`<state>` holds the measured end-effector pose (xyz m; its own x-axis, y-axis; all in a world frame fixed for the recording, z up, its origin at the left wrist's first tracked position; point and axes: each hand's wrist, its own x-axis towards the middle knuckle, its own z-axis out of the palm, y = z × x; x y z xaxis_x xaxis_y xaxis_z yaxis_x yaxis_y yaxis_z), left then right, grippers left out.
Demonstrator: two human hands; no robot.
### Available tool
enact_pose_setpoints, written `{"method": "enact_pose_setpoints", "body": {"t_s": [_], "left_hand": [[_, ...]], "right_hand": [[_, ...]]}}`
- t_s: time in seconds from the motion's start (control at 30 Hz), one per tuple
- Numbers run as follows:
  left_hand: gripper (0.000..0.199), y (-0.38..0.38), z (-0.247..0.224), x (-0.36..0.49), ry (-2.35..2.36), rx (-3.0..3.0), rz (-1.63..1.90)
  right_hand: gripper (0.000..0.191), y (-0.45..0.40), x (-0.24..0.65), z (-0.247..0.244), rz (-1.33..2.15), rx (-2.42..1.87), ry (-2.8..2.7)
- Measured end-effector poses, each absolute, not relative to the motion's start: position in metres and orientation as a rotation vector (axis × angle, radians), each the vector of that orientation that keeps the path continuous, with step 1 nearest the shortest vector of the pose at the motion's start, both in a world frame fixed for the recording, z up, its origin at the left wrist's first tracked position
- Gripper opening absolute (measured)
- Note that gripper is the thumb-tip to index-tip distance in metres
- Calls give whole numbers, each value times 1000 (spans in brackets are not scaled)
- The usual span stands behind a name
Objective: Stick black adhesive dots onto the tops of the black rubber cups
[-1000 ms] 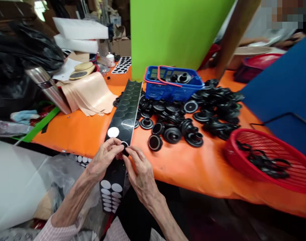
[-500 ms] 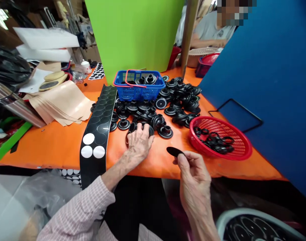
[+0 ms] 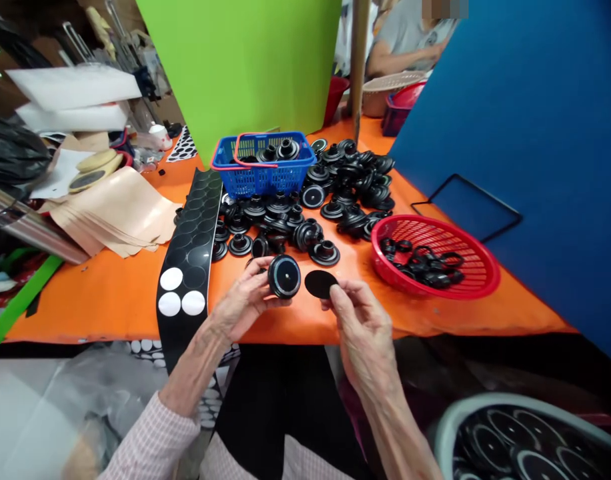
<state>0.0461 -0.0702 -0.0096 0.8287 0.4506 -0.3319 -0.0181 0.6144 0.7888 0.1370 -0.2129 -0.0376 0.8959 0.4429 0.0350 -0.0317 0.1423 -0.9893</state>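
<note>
My left hand [image 3: 248, 297] grips a round black part [image 3: 284, 277] by its edge, with its flat ringed face turned up toward me. Just right of it, my right hand [image 3: 358, 310] pinches a thin black disc [image 3: 320, 284] between thumb and fingers. A narrow gap separates disc and part. Beyond my hands lies a pile of similar black parts [image 3: 280, 223]. On the left, a black sheet of round stickers [image 3: 189, 250] has three white circles where discs are gone.
A blue basket [image 3: 265, 179] with black parts stands behind the pile. To the right are a red basket [image 3: 435, 257] of black rings and a blue panel [image 3: 515, 133]. Brown sheets [image 3: 118, 210] lie left. A tub [image 3: 448, 427] sits lower right. Another person's arm shows at the back.
My left hand has lifted a black part from the near edge of the pile and turned its flat face up. My right hand has moved left with the disc, closer to it.
</note>
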Motion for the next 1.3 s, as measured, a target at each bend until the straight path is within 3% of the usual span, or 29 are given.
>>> {"method": "enact_pose_setpoints", "body": {"t_s": [0.27,0.37,0.5,0.6,1.3], "left_hand": [[23,-85,-26,8,614,783,329],[30,-86,-28,0,660,835,378],[41,-86,-31,-7,661,844,368],[42,-87,-35,-11,616,838,349],[49,-93,-41,-6,606,808,325]], "right_hand": [[14,-224,118,-35,338,-1677,-697],[23,-221,111,-34,359,-1703,-790],[15,-216,108,-34,522,-1607,-642],[22,-214,109,-38,651,-1531,-539],[21,-193,83,-57,500,-1468,-321]]}}
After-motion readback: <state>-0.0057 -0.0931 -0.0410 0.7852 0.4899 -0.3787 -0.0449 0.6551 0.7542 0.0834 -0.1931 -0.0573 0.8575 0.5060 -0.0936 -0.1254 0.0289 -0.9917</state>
